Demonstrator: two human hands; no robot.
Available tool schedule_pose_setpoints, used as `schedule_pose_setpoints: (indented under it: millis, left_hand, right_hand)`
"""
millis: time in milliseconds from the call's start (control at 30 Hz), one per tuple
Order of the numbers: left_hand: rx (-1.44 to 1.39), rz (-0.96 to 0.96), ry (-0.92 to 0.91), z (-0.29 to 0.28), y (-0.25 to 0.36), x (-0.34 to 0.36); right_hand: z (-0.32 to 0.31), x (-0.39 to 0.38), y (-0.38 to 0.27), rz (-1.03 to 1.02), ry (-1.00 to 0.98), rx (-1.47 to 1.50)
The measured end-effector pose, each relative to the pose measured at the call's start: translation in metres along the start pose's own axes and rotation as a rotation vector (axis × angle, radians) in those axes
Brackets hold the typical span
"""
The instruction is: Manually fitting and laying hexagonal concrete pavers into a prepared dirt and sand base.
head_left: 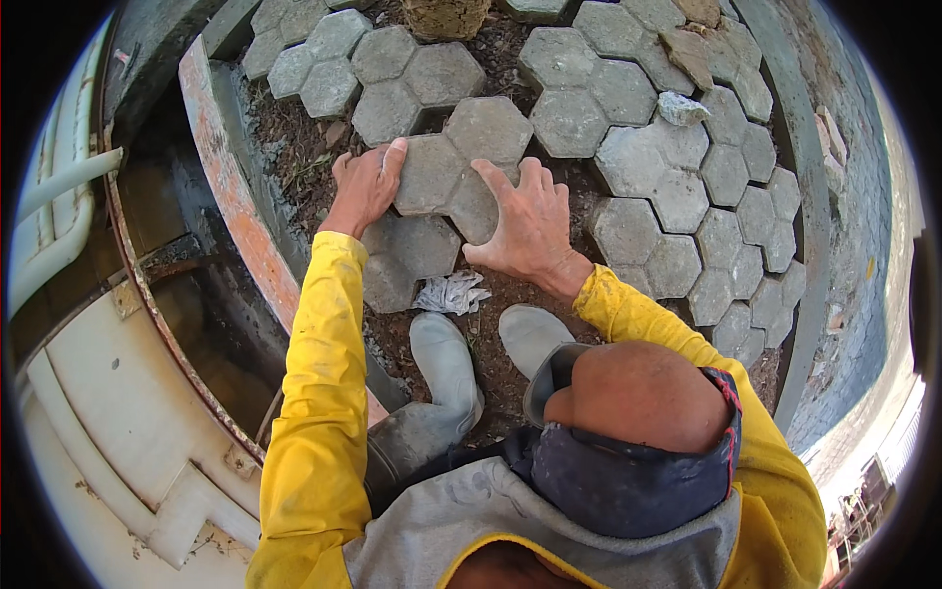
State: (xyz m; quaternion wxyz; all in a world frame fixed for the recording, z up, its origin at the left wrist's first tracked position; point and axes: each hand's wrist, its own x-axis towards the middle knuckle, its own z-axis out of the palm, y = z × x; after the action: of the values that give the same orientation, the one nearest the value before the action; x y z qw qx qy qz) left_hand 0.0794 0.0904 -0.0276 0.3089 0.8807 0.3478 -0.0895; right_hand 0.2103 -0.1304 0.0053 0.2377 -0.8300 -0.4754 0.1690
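Observation:
A grey concrete paver (459, 162) shaped like three joined hexagons lies between my hands, overlapping other pavers around it. My left hand (366, 187) closes on its left edge, thumb on top. My right hand (530, 221) grips the opposite side, with the index finger on the upper face and the thumb at the near edge; its other fingers are bent beyond the rim. Just below sits another grey paver (407, 257), partly covered by the held one. Crumpled whitish paper or cloth (451, 293) rests beside that lower paver, near my boots (437, 344).
Laid pavers (653, 162) spread to the right, with a pale stone chunk (682, 108) on top. A concrete curb (807, 255) borders them. At left, a worn reddish board (231, 167) edges a dark pit (211, 324). A brown block (444, 15) stands at the far side.

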Motion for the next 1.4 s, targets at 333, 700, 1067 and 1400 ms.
schedule_pose_setpoints:
  millis: [333,700,1067,1400]
  left_hand:
    - [0.085,-0.179,-0.07,0.016,-0.073,-0.005]
    - [0.158,-0.107,0.243,-0.003,0.004,-0.069]
    - [0.279,0.623,0.119,0.02,0.105,-0.149]
    - [0.277,0.865,-0.267,0.037,0.137,-0.077]
  right_hand:
    - [-0.001,-0.002,-0.001,-0.014,0.004,-0.016]
    - [-0.017,0.014,0.003,-0.062,0.092,-0.001]
    - [0.007,-0.027,0.037,-0.074,0.0,-0.022]
    - [0.029,-0.022,0.049,-0.145,0.031,-0.236]
